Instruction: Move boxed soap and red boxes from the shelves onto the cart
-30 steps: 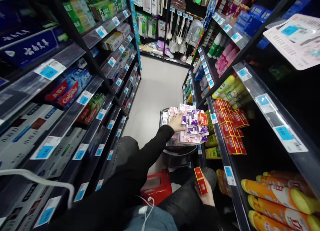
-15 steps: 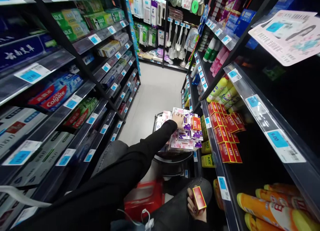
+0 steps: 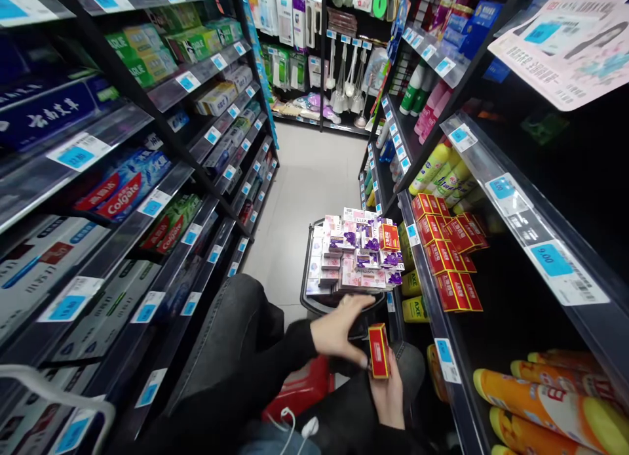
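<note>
A small red box (image 3: 379, 351) stands upright low in the middle of the view, over my knees. My right hand (image 3: 391, 396) grips it from below. My left hand (image 3: 340, 331) has come beside the box, with its fingers curled against the box's left face. Ahead of both hands, a dark cart (image 3: 314, 301) carries a stack of pink, purple and white boxes (image 3: 351, 258) with one red box (image 3: 389, 236) on top. More red boxes (image 3: 448, 250) of the same kind stand in rows on the right-hand shelf.
I sit in a narrow shop aisle. Toothpaste shelves (image 3: 122, 186) line the left. Yellow bottles (image 3: 445, 173) and orange bottles (image 3: 540, 396) fill the right shelves. A red stool (image 3: 299, 393) is under me. Pale floor (image 3: 307, 193) runs to hanging goods at the far end.
My left hand left the stack on the cart and drew back to the red box. My right hand lifted the box a little and turned it upright.
</note>
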`<state>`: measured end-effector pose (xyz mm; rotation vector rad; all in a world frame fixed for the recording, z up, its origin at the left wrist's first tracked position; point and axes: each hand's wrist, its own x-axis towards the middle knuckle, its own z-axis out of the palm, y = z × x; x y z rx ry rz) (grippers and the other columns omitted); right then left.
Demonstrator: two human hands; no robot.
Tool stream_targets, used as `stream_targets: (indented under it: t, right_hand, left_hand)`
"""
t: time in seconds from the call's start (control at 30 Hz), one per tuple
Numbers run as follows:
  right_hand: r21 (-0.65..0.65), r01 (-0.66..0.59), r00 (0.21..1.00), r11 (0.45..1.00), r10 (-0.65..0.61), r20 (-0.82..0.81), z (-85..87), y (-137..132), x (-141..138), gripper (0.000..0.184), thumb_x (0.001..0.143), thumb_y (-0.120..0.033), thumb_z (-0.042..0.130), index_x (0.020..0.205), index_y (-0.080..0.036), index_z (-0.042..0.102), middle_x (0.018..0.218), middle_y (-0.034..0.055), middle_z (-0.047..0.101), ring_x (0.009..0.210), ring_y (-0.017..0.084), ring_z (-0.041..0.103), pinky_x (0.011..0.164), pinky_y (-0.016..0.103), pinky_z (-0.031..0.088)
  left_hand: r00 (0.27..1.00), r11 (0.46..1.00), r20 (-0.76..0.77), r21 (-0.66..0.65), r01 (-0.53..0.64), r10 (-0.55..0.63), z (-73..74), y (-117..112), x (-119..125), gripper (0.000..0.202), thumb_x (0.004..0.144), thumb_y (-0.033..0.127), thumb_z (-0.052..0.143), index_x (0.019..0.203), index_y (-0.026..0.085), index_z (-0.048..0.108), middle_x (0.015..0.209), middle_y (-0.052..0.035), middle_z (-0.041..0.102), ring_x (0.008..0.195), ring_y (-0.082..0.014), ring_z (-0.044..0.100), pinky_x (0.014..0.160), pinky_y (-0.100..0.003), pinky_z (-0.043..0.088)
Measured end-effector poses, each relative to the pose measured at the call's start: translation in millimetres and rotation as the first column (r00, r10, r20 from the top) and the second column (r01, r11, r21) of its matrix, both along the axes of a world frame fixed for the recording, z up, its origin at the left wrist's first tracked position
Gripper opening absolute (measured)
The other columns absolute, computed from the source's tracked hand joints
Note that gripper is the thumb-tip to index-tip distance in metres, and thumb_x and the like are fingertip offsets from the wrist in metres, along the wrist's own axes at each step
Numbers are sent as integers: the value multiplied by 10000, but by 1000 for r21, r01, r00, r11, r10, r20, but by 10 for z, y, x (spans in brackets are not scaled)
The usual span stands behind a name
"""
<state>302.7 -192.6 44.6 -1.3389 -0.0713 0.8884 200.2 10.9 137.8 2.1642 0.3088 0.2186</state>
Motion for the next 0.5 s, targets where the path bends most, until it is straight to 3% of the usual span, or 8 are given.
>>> stream_targets:
  t: [0.07, 0.1, 0.2, 0.3, 0.43, 0.5]
  right_hand:
    - [-3, 126, 987, 992, -126, -97, 114, 202, -146, 446, 725, -572, 689, 1009, -261, 543, 1001, 4, 678, 914, 193, 675, 801, 358, 553]
    - [-8, 150, 984, 989, -150, -94, 178, 296, -209, 478, 716, -563, 701, 1024, -244, 523, 1030, 19, 670, 944, 198, 666, 814, 359, 546]
    - [-56, 135, 988, 989, -130, 89, 373, 499, -323, 511, 728, -598, 669, 1010, -212, 486, 1003, 39, 636, 899, 196, 643, 767, 338, 533]
    - [-102, 62, 952, 993, -28, 305, 558, 577, -311, 509, 761, -598, 651, 1031, -192, 503, 1012, 61, 618, 920, 194, 613, 794, 324, 512]
    - [-48, -109, 932, 993, 119, 342, 746, 552, -150, 552, 869, -622, 488, 1233, -206, 478, 1233, 124, 560, 1041, 225, 608, 863, 380, 506]
    - [-190, -81, 846, 978, 168, 505, 733, 461, -42, 576, 883, -615, 442, 1263, -185, 500, 1281, 164, 528, 1109, 270, 582, 942, 452, 465]
  left_hand:
    - [997, 998, -30, 17, 65, -65, -39, -309, -205, 1287, 492, 496, 874, 1538, 170, 199, 1568, -230, 207, 1390, -437, 286, 1140, -567, 297]
    - [997, 998, -69, 43, 46, -43, -34, -402, -258, 1339, 459, 478, 888, 1544, 169, 167, 1574, -243, 164, 1396, -461, 253, 1135, -590, 287]
    - [984, 991, -155, 111, -74, 90, 60, -452, -273, 1272, 495, 359, 868, 1531, 163, 155, 1542, -251, 192, 1385, -453, 275, 1117, -571, 329]
    - [977, 985, -168, 139, -105, 128, 210, -273, -193, 1225, 499, 265, 833, 1509, 122, 154, 1452, -254, 289, 1309, -424, 397, 1074, -519, 408]
    - [994, 985, -47, 149, -93, 100, 394, 199, 12, 1128, 478, 337, 851, 1423, 91, 285, 1274, -206, 439, 1118, -368, 538, 970, -479, 494]
    - [982, 969, 59, 161, -188, 181, 465, 535, 204, 1041, 501, 357, 845, 1379, 123, 336, 1236, -170, 467, 1115, -349, 536, 987, -480, 481]
